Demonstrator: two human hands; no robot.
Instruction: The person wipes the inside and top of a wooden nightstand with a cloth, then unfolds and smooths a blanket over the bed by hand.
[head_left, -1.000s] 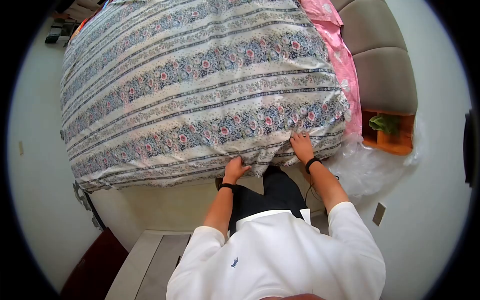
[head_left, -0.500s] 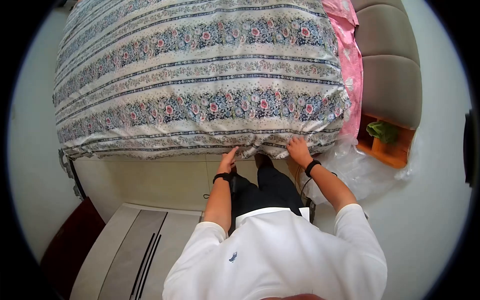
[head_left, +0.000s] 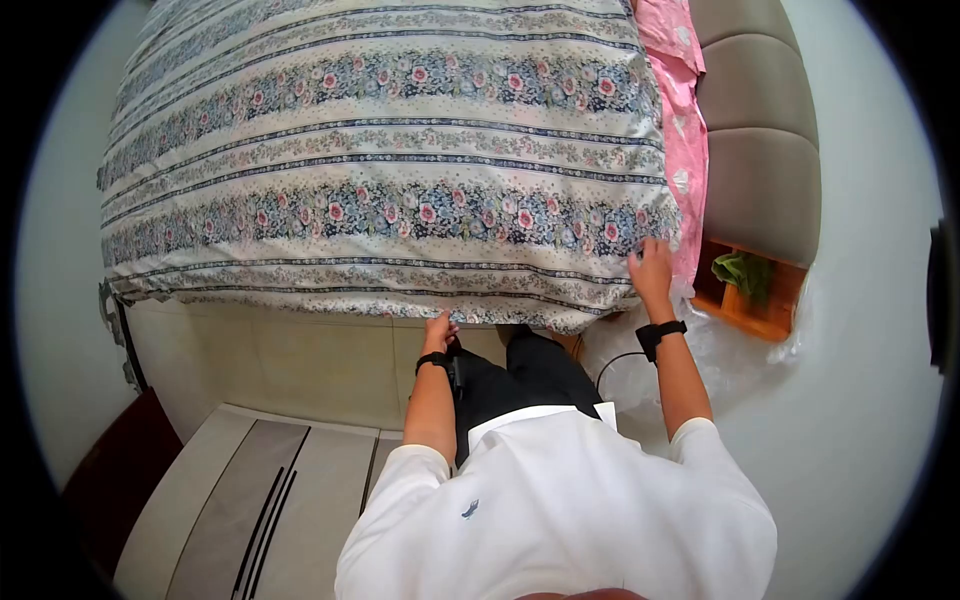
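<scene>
A floral striped cover (head_left: 400, 150) lies over the bed, its near edge hanging down in front of my legs. My left hand (head_left: 441, 328) is at that hanging edge, thumb and fingers closed on the fabric. Further right, my right hand (head_left: 651, 268) is at the cover's near right corner, beside the pink sheet (head_left: 685, 150). Its fingers are bent against the cloth and look closed on it. Dark bands circle both wrists.
The grey padded headboard (head_left: 755, 180) stands at the right. Below it are an orange wooden compartment (head_left: 778, 315) with a green item (head_left: 742, 272) and clear plastic sheeting (head_left: 630, 370). A pale cabinet (head_left: 210, 500) and a dark red panel (head_left: 125, 460) are behind at lower left.
My right hand has moved right and up to the cover's corner. My left hand has shifted slightly left and down and closed on the edge. The hanging edge looks smoother.
</scene>
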